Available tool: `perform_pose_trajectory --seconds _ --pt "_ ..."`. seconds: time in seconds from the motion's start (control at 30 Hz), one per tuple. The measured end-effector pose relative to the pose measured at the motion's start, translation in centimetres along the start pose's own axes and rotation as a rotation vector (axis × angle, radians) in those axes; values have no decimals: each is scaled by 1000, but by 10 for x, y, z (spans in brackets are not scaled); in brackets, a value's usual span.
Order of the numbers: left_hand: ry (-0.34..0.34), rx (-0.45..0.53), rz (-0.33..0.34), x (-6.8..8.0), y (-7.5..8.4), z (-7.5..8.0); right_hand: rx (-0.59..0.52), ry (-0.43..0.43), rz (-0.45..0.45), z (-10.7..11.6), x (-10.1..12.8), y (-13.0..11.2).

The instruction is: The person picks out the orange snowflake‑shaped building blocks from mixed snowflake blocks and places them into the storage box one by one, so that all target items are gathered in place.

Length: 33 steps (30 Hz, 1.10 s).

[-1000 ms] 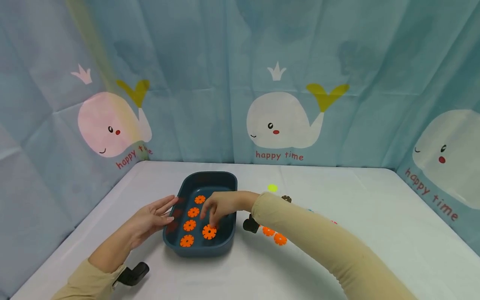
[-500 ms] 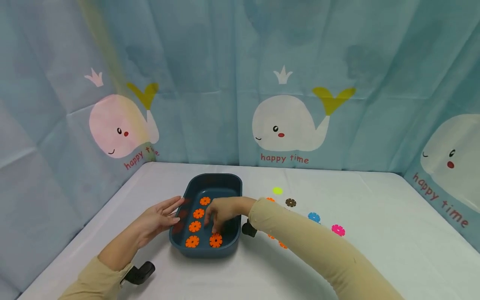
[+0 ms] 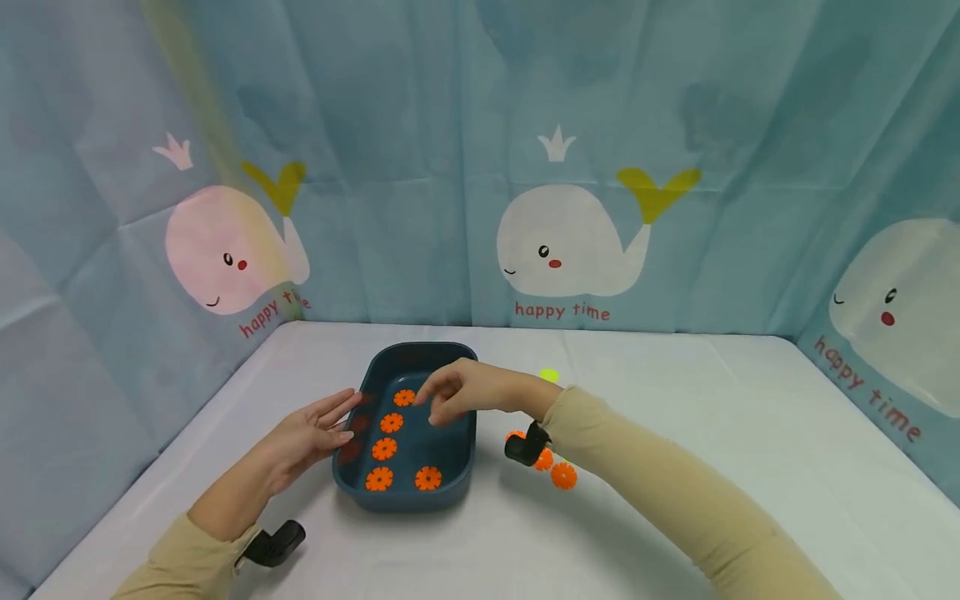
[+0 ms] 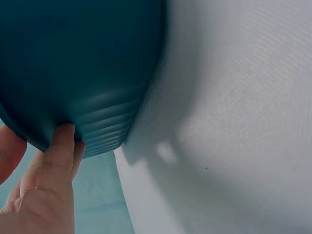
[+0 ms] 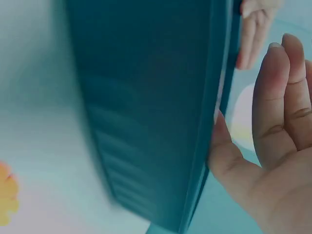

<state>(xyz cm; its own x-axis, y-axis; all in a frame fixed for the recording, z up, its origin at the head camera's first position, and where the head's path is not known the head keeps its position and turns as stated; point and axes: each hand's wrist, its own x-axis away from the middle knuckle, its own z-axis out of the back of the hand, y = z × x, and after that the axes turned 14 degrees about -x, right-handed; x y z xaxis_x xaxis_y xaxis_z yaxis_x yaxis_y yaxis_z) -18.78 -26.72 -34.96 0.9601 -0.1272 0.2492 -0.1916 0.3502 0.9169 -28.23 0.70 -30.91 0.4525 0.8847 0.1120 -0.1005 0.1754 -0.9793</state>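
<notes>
Left hand (image 3: 311, 433) rests flat, fingers straight, against the left wall of the dark teal tray (image 3: 455, 479) on the white table (image 3: 675, 400). 5 orange flower discs (image 3: 384, 448) lie flat on the tray floor. Right hand (image 3: 457, 390) hovers above the tray, fingers loosely bent, holding nothing. 3 more orange discs (image 3: 563, 475) lie on the table just right of the tray (partly hidden by the wrist). Discs look thin, light, stiff plastic, likely slippery when flat; best pinched by their notched edges.
</notes>
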Motion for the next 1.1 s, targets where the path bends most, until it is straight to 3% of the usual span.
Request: perform_pose_trajectory --seconds 0.33,0.57,0.7,0.97,1.1 --pt "4 -32 -3 -1 1 1 -37 107 -8 19 54 4" --pt "-15 -26 -4 -2 0 2 -4 274 -25 43 83 16" --pt "-22 -23 -1 -2 -2 3 11 346 -89 59 90 26" --pt "-28 -31 -12 -3 -2 4 156 289 -132 97 86 52" --pt "-45 -15 -17 -3 -2 5 224 257 -195 110 81 61"
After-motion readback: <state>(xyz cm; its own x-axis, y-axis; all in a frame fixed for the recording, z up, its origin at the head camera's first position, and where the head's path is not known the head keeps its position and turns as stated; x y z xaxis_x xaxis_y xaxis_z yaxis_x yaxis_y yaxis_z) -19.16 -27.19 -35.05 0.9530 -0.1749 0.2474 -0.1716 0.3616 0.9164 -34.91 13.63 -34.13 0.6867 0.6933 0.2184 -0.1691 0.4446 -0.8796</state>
